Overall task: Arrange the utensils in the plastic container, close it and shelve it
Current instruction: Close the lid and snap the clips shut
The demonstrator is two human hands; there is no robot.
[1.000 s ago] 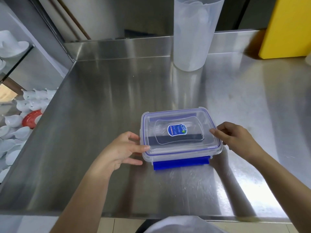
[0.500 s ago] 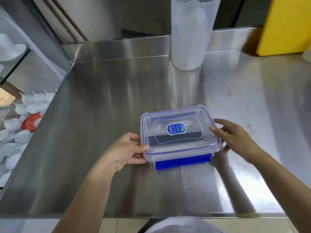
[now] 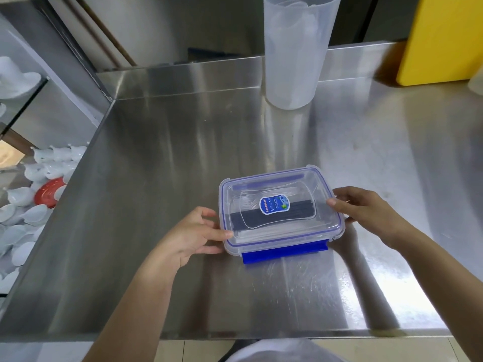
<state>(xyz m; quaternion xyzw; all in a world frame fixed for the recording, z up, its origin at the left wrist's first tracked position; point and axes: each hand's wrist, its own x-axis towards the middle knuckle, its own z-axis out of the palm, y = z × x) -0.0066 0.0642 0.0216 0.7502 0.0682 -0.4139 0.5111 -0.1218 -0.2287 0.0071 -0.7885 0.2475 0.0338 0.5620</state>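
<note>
The closed container [image 3: 281, 231] sits on the steel surface [image 3: 183, 152], dark utensils [image 3: 236, 219] inside. The left hand [image 3: 193, 235] and right hand [image 3: 366, 209] grip its opposite ends, thumbs on top, fingers curled.

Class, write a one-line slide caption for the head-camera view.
The left hand and right hand grip the lidded plastic container by its short sides on a steel counter, blue front latch sticking out.

We note a commercial kitchen: steel counter [image 3: 170, 194] with raised back edge, white crockery [image 3: 26, 215] heaped at left, yellow board [image 3: 444, 40] and tall plastic jug [image 3: 292, 56] behind.
</note>
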